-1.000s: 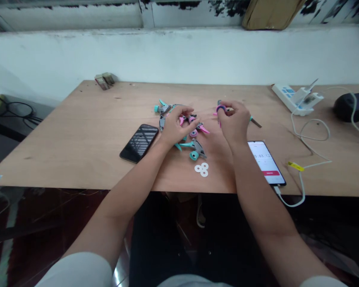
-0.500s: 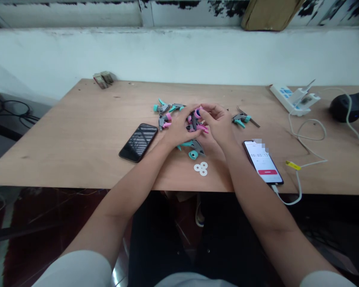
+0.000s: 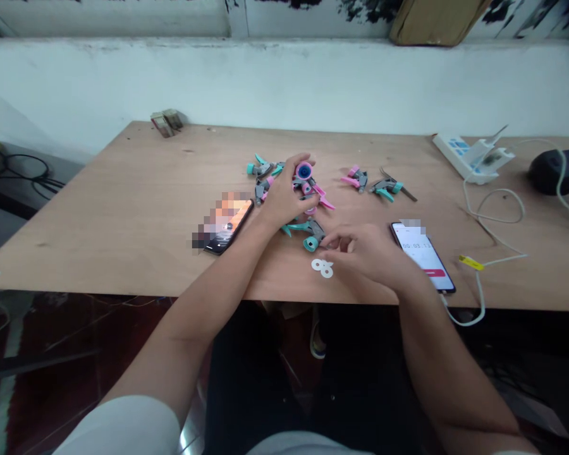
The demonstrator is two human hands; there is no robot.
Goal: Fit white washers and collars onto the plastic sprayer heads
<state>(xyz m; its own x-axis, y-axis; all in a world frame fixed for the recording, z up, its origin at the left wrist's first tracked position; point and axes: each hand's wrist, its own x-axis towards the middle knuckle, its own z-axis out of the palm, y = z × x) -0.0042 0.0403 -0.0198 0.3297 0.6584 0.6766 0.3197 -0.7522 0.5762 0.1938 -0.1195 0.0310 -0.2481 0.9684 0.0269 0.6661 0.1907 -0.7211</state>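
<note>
Left hand point(image 3: 282, 201) raised and curled closed — right hand point(image 3: 363, 253) low, palm down, loosely half open, reaching across the body's midline

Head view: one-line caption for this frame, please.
Left hand holds a pink-ringed spray nozzle above plastic trigger sprayers as the right hand nears white washers.

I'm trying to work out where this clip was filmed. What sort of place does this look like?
Probably a makeshift small-parts assembly bench: a bare plywood table holds grey, teal and pink plastic trigger-sprayer heads, with a white power strip and a smartphone showing a timer.
</note>
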